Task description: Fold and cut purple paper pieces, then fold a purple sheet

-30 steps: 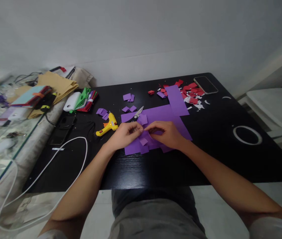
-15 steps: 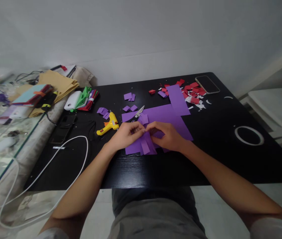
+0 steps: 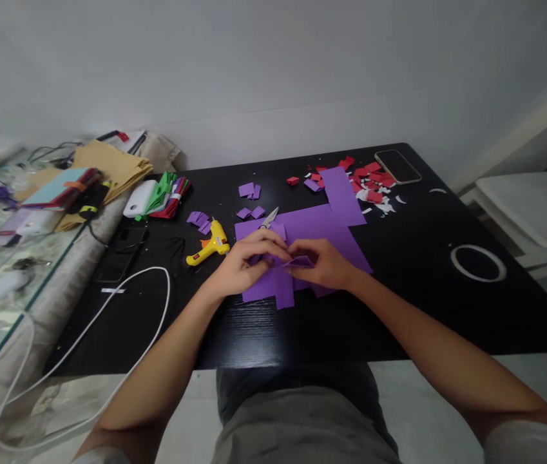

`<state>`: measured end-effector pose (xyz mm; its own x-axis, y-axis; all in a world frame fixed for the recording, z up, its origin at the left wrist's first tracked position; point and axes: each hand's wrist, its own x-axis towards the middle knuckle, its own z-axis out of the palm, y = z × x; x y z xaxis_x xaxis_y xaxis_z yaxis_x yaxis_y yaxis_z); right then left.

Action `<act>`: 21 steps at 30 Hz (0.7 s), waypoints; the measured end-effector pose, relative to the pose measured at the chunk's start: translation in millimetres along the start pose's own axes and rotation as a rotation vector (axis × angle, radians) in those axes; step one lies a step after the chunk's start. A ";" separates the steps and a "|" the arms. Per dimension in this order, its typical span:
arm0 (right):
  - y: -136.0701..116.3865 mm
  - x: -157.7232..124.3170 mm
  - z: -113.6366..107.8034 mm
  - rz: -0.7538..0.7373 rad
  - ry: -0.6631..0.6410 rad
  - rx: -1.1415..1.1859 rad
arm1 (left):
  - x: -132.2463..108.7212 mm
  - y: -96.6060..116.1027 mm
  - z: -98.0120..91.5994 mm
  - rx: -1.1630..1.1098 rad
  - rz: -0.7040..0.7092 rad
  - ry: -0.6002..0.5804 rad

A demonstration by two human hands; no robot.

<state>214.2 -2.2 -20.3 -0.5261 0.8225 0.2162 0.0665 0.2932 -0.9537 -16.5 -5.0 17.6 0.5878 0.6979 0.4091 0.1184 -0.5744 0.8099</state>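
Note:
Both my hands meet over purple paper sheets (image 3: 321,225) on the black table (image 3: 399,303). My left hand (image 3: 247,261) has its fingers curled and pinches a small purple paper piece (image 3: 298,261) from the left. My right hand (image 3: 324,264) pinches the same piece from the right. A narrow purple strip (image 3: 283,295) lies below the hands, toward me. Small scissors (image 3: 267,220) lie just beyond my left hand. A yellow glue gun (image 3: 208,246) rests to its left.
Small purple squares (image 3: 249,191) lie farther back, red and white scraps (image 3: 372,180) and a phone (image 3: 397,165) at the back right. A white tape ring (image 3: 477,262) is on the right. Folded coloured paper (image 3: 167,193), a white cable (image 3: 123,309) and cluttered things are on the left.
My hands have moved slightly toward me over the sheet. The small purple piece is now folded flat between both hands' fingers, and the loose strips below have shifted.

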 end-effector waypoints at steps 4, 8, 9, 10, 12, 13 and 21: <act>-0.4 0.5 -2.4 0.072 -0.041 -0.016 | -0.5 2.2 3.0 -0.109 -0.002 -0.091; -1.7 0.9 -2.5 0.089 -0.101 0.029 | 0.3 3.4 5.9 -0.172 -0.038 -0.119; -1.6 1.0 -1.9 0.092 -0.115 0.047 | 0.3 3.6 6.4 -0.196 -0.053 -0.113; -1.4 1.1 -1.3 0.099 -0.126 0.066 | 0.3 3.8 6.8 -0.220 -0.067 -0.101; -0.9 1.0 -0.3 0.117 -0.140 0.092 | 0.2 4.3 7.4 -0.259 -0.089 -0.073; -0.8 0.8 0.1 0.123 -0.145 0.101 | 0.2 4.6 7.5 -0.269 -0.094 -0.062; -6.9 -2.7 4.3 0.006 -0.107 -0.121 | -1.8 2.9 7.2 -0.195 -0.087 0.015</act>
<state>211.5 -8.5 -15.2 -0.6122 0.7698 0.1807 0.1684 0.3503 -0.9214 -11.4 -11.0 16.2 0.5699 0.7483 0.3395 0.0102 -0.4196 0.9077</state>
